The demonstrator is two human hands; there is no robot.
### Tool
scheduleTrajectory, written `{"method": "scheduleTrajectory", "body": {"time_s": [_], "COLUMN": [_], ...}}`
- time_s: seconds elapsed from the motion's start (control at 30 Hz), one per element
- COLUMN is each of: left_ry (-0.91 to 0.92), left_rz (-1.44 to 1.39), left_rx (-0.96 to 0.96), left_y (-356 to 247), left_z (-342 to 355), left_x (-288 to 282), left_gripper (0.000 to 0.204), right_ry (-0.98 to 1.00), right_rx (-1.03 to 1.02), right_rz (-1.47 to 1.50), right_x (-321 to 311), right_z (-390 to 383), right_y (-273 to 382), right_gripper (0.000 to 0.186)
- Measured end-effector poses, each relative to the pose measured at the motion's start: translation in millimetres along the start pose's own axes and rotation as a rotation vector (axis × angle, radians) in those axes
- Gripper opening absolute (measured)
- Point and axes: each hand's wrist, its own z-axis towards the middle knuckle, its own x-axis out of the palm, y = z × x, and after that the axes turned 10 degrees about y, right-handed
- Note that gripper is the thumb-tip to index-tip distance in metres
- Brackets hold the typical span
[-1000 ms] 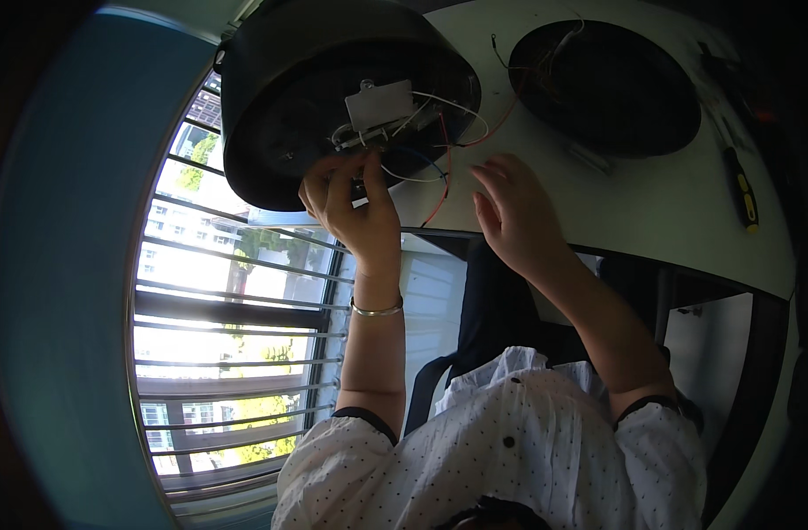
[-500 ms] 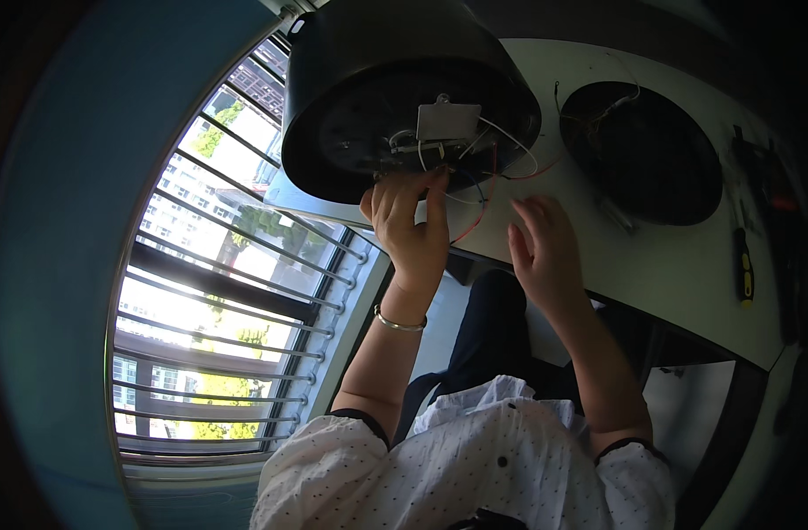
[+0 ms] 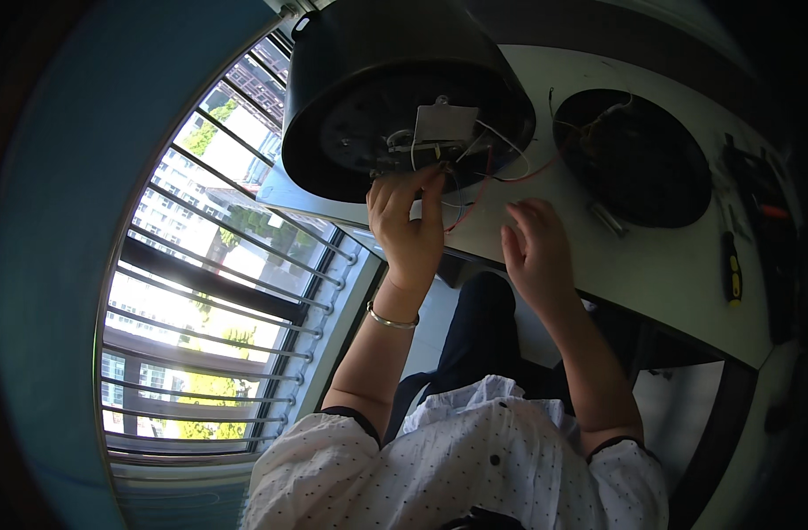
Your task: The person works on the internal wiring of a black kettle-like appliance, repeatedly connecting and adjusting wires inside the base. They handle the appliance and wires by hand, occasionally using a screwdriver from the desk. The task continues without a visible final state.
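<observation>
A large black pot-shaped appliance housing [image 3: 395,53] lies tipped on the table, its hollow underside facing me. Inside it sit a pale metal plate [image 3: 445,123] and several thin wires, among them a white wire [image 3: 507,141] and a red wire [image 3: 482,196]. My left hand [image 3: 406,216] reaches to the lower rim of the opening. Its thumb and forefinger are pinched together at the wiring below the plate; the small thing between them is too dim to make out. To the right of the red wire, my right hand [image 3: 538,247] hovers with loosely bent fingers and thumb apart, holding nothing.
On the white table [image 3: 678,278], a round black base [image 3: 634,159] with loose wires lies to the right. Near it are a small metal cylinder [image 3: 608,221], a yellow-and-black screwdriver [image 3: 732,269] and a dark tool case [image 3: 768,212]. A barred window [image 3: 218,291] is on the left.
The view has shifted slightly. My left fingertips stay pinched at the wiring, and the red wire's loop has moved a little. My right hand remains apart from the wires.
</observation>
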Motion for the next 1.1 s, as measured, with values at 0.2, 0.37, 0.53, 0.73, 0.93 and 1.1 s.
{"method": "scheduleTrajectory", "body": {"time_s": [0.2,0.37,0.53,0.73,0.93,1.1], "left_ry": [-0.001,-0.005,-0.024,-0.031,-0.028,-0.017], "left_rz": [0.023,0.116,0.178,0.172,0.196,0.206], "left_rx": [0.064,0.208,0.259,0.217,0.213,0.183], "left_y": [-1,-2,1,1,3,0], "left_z": [16,36,46,53,57,59], "left_x": [-2,-1,0,3,5,5], "left_gripper": [0.006,0.004,0.003,0.003,0.003,0.004], "right_ry": [-0.013,-0.022,-0.024,-0.06,-0.051,-0.062], "right_rx": [-0.032,-0.032,-0.013,-0.03,-0.025,-0.009], "right_rz": [0.002,-0.018,0.007,-0.03,-0.002,-0.005], "right_x": [0,-1,-2,1,0,1], "right_z": [1,0,1,0,0,-2], "right_y": [-1,-1,1,-2,-1,0], "right_gripper": [0.024,0.025,0.024,0.023,0.023,0.022]}}
